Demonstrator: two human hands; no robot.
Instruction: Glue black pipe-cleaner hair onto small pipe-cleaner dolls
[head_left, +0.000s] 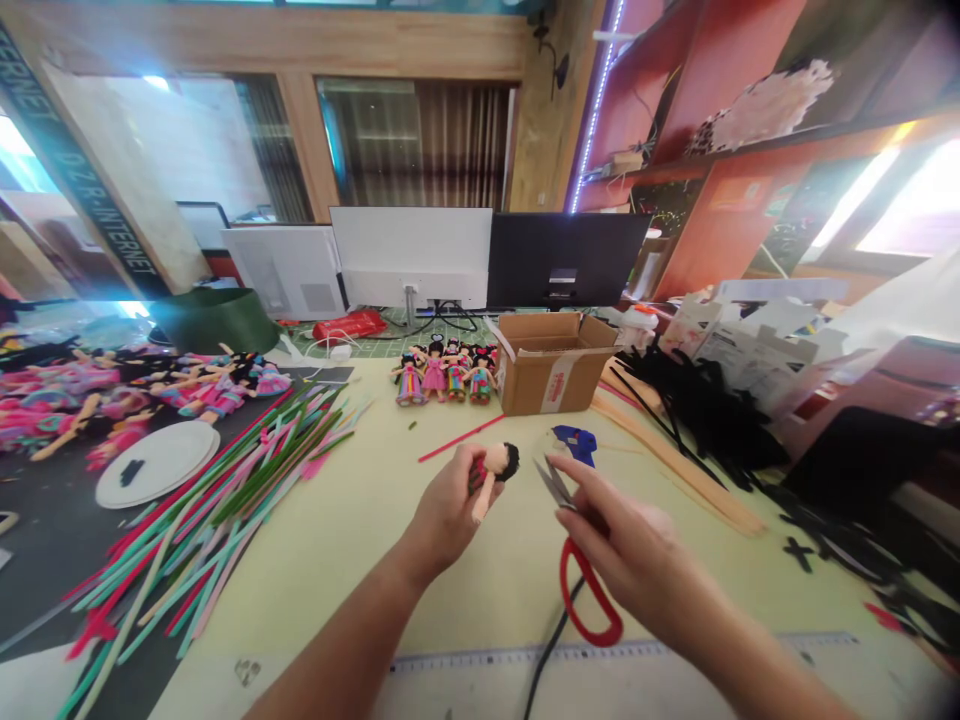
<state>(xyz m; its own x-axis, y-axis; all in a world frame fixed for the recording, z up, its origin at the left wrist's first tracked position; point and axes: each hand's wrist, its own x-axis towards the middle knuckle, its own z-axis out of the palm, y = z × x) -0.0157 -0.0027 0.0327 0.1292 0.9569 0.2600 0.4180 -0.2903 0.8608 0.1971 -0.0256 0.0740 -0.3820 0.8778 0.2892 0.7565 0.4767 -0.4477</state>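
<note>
The left hand point(442, 510) has its grip closed round a small doll point(495, 462), raised above the pale surface point(337, 600); the right hand's point(622, 530) grip holds scissors point(556, 487) beside it. The doll looks light, soft and bendable, unlikely to slip; its torso seems the best hold, since the thin limbs could bend. Fingers hide much of its body, its face cannot be made out, and the right hand covers part of the scissors.
</note>
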